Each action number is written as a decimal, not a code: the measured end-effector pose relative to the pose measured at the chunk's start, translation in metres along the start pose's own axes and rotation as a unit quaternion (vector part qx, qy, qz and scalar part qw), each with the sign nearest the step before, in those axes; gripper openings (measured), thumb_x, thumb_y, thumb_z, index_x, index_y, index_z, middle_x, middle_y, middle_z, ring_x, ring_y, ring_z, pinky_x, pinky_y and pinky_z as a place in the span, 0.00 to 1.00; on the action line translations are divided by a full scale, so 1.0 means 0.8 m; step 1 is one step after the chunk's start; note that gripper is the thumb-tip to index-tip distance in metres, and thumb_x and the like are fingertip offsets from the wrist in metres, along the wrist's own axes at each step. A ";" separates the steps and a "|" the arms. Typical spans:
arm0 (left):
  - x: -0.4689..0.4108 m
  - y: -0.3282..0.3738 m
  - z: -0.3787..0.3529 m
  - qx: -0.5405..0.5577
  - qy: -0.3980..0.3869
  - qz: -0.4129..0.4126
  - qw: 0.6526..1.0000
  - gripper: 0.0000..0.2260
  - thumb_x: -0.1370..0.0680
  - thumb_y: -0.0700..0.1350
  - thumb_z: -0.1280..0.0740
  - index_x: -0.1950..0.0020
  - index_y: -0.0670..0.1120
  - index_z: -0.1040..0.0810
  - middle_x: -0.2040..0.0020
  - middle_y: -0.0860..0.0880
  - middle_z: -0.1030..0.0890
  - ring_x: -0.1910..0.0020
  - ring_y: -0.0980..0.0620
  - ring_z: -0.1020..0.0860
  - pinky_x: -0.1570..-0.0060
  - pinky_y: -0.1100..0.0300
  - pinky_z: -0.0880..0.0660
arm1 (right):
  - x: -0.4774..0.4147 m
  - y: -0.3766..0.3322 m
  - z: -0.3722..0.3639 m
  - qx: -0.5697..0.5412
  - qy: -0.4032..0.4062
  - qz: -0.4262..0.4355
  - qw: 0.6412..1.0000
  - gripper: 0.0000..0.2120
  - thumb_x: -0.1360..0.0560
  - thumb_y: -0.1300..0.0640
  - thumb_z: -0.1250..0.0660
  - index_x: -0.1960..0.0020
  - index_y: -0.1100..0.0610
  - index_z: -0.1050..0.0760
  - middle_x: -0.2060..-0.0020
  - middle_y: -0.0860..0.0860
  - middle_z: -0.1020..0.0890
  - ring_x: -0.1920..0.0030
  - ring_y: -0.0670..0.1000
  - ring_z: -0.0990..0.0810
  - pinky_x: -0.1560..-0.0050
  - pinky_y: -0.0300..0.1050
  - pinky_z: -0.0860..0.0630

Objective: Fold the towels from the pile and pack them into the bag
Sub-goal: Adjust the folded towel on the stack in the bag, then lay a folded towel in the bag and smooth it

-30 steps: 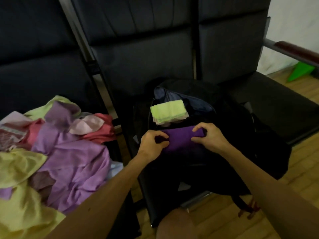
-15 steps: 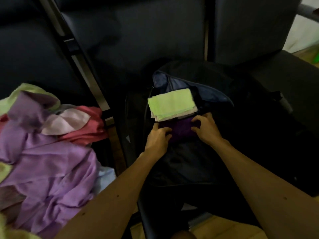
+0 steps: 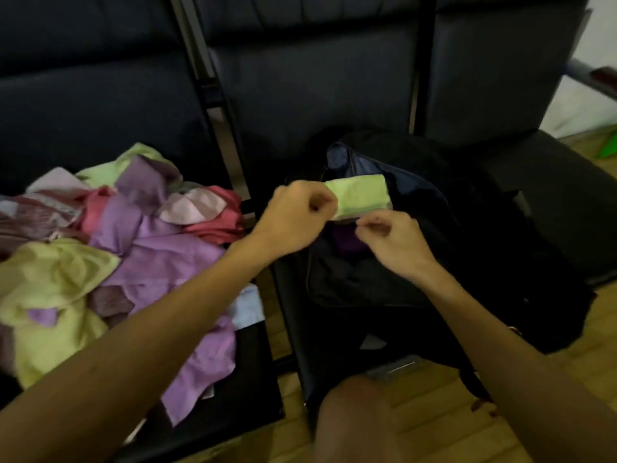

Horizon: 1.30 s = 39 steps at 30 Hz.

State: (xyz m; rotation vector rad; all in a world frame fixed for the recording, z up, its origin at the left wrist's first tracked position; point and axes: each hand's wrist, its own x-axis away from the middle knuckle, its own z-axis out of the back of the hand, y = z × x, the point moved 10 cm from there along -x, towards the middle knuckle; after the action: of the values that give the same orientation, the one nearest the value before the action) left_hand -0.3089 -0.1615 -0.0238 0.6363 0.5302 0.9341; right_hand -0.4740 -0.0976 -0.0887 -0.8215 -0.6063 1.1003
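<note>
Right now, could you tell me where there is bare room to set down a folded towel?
Bare: the black seat cushion right of the black fabric bag. Crowded: the left seat, under the loose pile of coloured towels; the bag's mouth, with folded green towel, purple towel, left hand and right hand.

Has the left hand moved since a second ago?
Yes. The left hand has lifted off the purple towel, up and leftward to the left end of the green towel.

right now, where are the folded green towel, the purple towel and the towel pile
folded green towel [image 3: 362,193], head view, middle of its top face
purple towel [image 3: 345,242], head view, its exposed patch
towel pile [image 3: 160,259], head view, lilac cloth mid-pile
</note>
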 end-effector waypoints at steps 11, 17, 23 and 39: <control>0.350 -0.238 0.199 0.032 0.206 0.264 0.942 0.05 0.27 0.43 0.24 0.59 0.52 0.18 0.68 0.53 0.18 0.71 0.58 0.21 0.65 0.60 0.25 | 0.214 -0.120 -0.301 -0.142 -0.182 0.044 0.972 0.10 0.29 0.60 0.26 0.50 0.50 0.21 0.61 0.44 0.17 0.61 0.39 0.19 0.55 0.42 0.21; 0.438 -0.350 0.132 -0.030 0.065 0.363 0.929 0.10 0.29 0.46 0.23 0.48 0.48 0.16 0.55 0.52 0.16 0.57 0.55 0.18 0.52 0.58 0.23 | 0.240 -0.112 -0.430 -0.062 -0.244 0.013 0.968 0.09 0.29 0.61 0.25 0.50 0.55 0.20 0.59 0.48 0.17 0.56 0.50 0.18 0.48 0.52 0.21; 0.439 -0.368 0.104 -0.122 0.010 0.319 0.940 0.21 0.29 0.49 0.24 0.38 0.47 0.20 0.40 0.48 0.20 0.41 0.48 0.23 0.44 0.58 0.28 | 0.241 -0.090 -0.499 0.120 -0.268 -0.008 0.956 0.18 0.27 0.54 0.28 0.38 0.54 0.23 0.41 0.53 0.19 0.40 0.56 0.22 0.44 0.48 0.25; 0.430 -0.290 0.202 -0.100 0.283 0.171 0.939 0.06 0.21 0.46 0.31 0.46 0.47 0.19 0.54 0.49 0.20 0.54 0.47 0.23 0.58 0.53 0.26 | 0.238 -0.264 -0.413 0.006 -0.225 0.091 0.970 0.13 0.24 0.56 0.33 0.66 0.57 0.30 0.72 0.45 0.29 0.67 0.45 0.31 0.62 0.46 0.33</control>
State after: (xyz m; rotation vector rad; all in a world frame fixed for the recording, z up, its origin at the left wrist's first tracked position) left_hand 0.0988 -0.0112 -0.1226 0.2669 0.8363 1.4973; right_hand -0.0404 -0.0549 -0.0980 -0.6264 -0.9133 1.4736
